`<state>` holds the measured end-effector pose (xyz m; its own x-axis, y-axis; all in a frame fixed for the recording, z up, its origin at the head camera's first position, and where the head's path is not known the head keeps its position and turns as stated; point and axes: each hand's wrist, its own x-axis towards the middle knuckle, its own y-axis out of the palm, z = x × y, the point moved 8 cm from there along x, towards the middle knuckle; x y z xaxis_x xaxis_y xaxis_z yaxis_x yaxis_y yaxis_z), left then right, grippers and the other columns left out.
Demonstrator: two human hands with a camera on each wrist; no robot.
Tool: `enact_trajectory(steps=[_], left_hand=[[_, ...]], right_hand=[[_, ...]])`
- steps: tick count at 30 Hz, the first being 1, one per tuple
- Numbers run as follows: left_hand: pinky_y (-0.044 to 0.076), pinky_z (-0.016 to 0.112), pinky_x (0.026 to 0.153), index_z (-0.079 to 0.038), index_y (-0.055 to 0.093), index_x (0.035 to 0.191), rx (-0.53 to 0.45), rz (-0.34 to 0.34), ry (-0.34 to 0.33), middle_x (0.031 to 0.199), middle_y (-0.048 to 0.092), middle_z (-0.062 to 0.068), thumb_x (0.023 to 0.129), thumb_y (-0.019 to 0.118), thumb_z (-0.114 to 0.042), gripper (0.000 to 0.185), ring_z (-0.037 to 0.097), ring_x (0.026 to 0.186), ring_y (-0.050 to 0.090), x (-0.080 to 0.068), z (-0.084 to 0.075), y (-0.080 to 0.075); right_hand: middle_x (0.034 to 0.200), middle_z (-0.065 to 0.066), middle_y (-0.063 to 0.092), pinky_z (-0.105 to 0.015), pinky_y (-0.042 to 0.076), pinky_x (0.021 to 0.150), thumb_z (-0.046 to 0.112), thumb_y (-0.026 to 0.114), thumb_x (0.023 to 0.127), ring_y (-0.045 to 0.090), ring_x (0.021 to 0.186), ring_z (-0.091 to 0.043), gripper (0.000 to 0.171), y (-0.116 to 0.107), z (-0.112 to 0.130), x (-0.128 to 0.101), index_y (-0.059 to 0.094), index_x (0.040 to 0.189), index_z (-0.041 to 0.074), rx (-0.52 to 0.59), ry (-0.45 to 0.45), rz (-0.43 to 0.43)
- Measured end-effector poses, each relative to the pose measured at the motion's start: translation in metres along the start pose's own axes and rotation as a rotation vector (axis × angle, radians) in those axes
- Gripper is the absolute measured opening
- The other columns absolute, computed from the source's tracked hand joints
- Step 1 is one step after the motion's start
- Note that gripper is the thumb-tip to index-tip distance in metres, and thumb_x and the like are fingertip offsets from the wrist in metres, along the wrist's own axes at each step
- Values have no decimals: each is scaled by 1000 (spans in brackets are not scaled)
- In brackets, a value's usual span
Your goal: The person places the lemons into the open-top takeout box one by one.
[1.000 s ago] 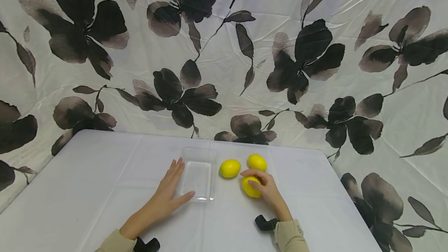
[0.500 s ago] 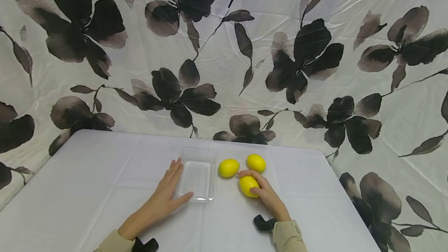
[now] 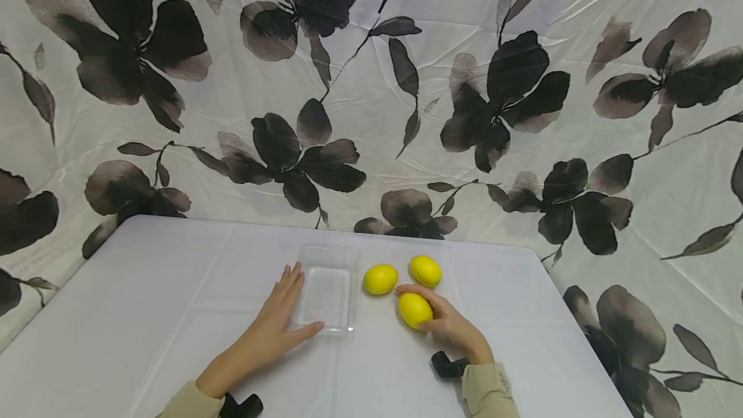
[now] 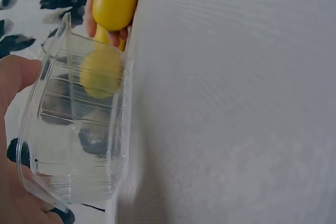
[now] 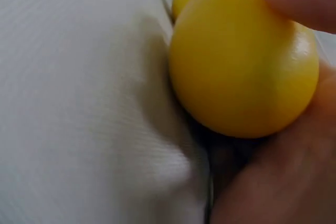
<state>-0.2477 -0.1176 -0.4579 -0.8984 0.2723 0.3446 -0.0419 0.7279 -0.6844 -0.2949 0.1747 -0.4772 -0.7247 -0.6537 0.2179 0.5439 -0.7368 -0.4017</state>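
Note:
My left hand [image 3: 273,324] rests along the left side of a clear plastic container [image 3: 327,289], fingers straight and thumb spread to its near edge. In the left wrist view the thumb touches the rim of the container [image 4: 47,114]. To the right, my right hand [image 3: 458,326] holds a yellow lemon [image 3: 415,310] between the thumb on the near side and fingers on the far side. The right wrist view shows this lemon [image 5: 241,61] large, low at the cloth. Two more lemons lie beyond it, a left one [image 3: 380,278] beside the container and a right one [image 3: 425,270].
A white cloth covers the table [image 3: 145,315], whose far edge runs just behind the container and lemons. Behind it hangs a floral-patterned sheet [image 3: 383,115]. Black wrist mounts sit at the left wrist [image 3: 242,406] and the right wrist [image 3: 447,365].
My right thumb has moved from the lemon's top to its near side, and the right wrist has shifted slightly right. The left hand, container and other lemons look unchanged.

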Motion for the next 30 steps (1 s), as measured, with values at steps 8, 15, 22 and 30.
enact_trajectory(steps=[8,15,22,30], left_hand=[[15,68,114,12,27,150,13,9,-4,162,18,21,85,75,-43,97,43,149,9,0,-2,-1],[15,67,115,11,27,151,21,12,-14,163,18,20,85,75,-45,98,43,149,10,1,-1,-1],[15,67,115,11,28,150,26,11,-32,163,19,19,85,75,-46,99,43,149,10,0,-3,-2],[14,64,117,12,27,150,15,7,-7,162,19,21,85,75,-45,99,43,149,10,0,-4,-2]], right_hand=[[148,-13,49,-19,27,114,5,81,76,39,140,-20,76,-5,-9,-4,49,145,8,16,115,-24],[147,0,51,-53,20,118,15,88,70,37,140,-22,83,-3,-13,-4,51,145,20,-38,224,-24],[151,1,46,-58,14,118,16,90,67,33,143,-24,93,1,-15,-4,46,149,20,-55,235,37],[142,4,53,-54,24,116,19,92,66,43,133,-21,84,-2,-18,-5,53,141,20,-83,278,-18]])
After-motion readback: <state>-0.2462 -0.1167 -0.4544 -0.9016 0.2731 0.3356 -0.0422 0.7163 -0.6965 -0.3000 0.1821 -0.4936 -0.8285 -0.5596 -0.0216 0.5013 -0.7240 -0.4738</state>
